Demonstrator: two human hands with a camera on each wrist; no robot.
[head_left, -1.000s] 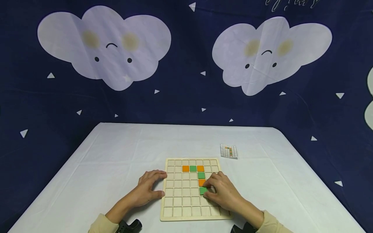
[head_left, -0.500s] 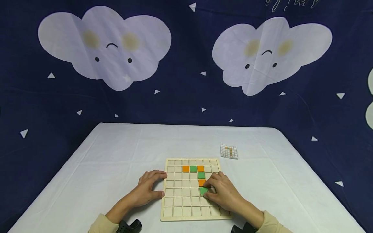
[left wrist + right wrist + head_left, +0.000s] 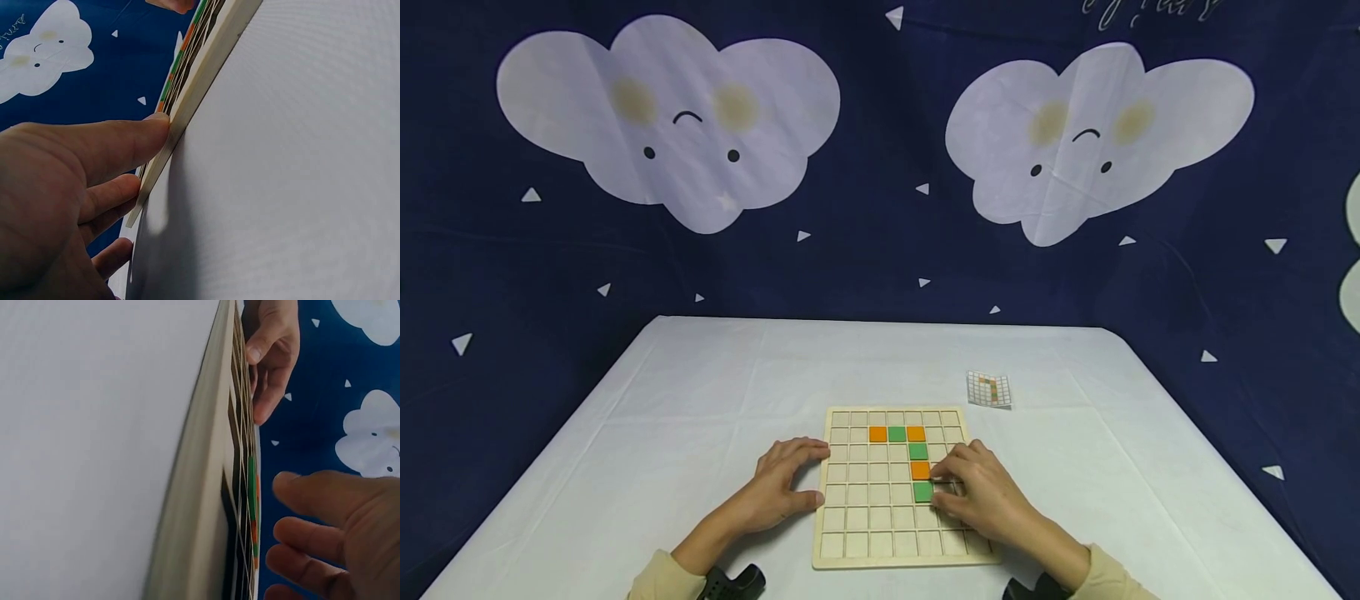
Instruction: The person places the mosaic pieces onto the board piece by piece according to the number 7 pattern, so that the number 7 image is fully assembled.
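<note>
A pale wooden grid board lies on the white table. Three tiles sit in a row near its far side: orange, green and orange. Below the right one, a column continues with green, orange and a lower green tile. My left hand touches the board's left edge with thumb and fingertips; the left wrist view has the thumb against the side. Over the board's right part, my right hand holds nothing, its thumb and fingers apart beside the lower tiles.
A small printed card with a grid pattern lies beyond the board's far right corner. White cloth covers the table. Behind it hangs a dark blue curtain with clouds. Dark straps sit at the wrists.
My right hand has drawn slightly to the right, away from the lower green and orange tiles, which stay in their cells. The left hand has not moved.
</note>
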